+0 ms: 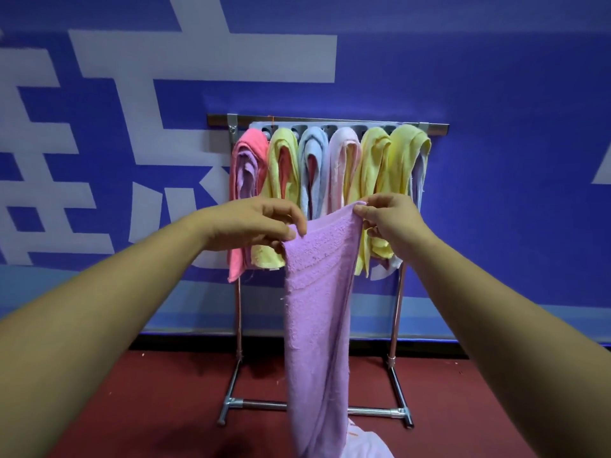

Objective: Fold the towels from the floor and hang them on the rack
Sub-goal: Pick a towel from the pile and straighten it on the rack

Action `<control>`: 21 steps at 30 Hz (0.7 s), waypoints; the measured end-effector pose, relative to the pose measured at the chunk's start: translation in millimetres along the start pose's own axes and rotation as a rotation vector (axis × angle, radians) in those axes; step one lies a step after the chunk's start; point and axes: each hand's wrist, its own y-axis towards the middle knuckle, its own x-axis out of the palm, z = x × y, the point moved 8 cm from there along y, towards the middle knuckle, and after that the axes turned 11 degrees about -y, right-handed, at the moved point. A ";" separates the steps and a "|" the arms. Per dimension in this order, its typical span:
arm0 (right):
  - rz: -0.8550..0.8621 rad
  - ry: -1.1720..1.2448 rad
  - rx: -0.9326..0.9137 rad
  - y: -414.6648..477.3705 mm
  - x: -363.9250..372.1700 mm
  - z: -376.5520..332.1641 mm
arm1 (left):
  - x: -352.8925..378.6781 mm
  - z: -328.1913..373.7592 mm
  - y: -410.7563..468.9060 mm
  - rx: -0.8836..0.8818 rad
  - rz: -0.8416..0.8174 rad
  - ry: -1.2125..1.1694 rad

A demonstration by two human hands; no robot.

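Both hands are raised in front of me and close together, each pinching a top corner of the purple towel point(317, 309). My left hand point(261, 223) has thumb and forefinger nipped on the left corner. My right hand point(390, 219) nips the right corner, which sits a little higher. The top edge sags slightly between them and the towel hangs down in one long narrow strip. Its lower end runs off the bottom of my view, so I cannot tell whether it reaches the floor point(148, 391). It hangs before the middle of the rack point(330, 121), and I cannot tell whether it touches anything hung behind it. Six towels are draped over the rack's top bar, packed side by side: a pink towel point(253, 150) at the left end, then a lime towel point(282, 160), a blue towel point(312, 153), a pale pink towel point(344, 157), a yellow towel point(373, 160) and a second yellow towel point(406, 150) at the right end. The rack stands on the red floor against a blue wall point(496, 94) with large white lettering. A white cloth point(367, 441) lies on the floor in front of the rack's base, toward its right end, partly behind the purple towel.
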 end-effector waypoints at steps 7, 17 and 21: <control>-0.067 0.086 0.033 -3.6 3.4 6.6 | 17.6 12.1 0.3 0.016 -0.027 0.420; -0.176 0.249 0.016 -13.6 16.5 -9.0 | 9.1 50.1 -1.9 0.362 0.315 0.535; -0.220 0.256 -0.083 -25.8 25.4 -30.2 | 6.4 55.3 -0.6 0.345 0.375 0.470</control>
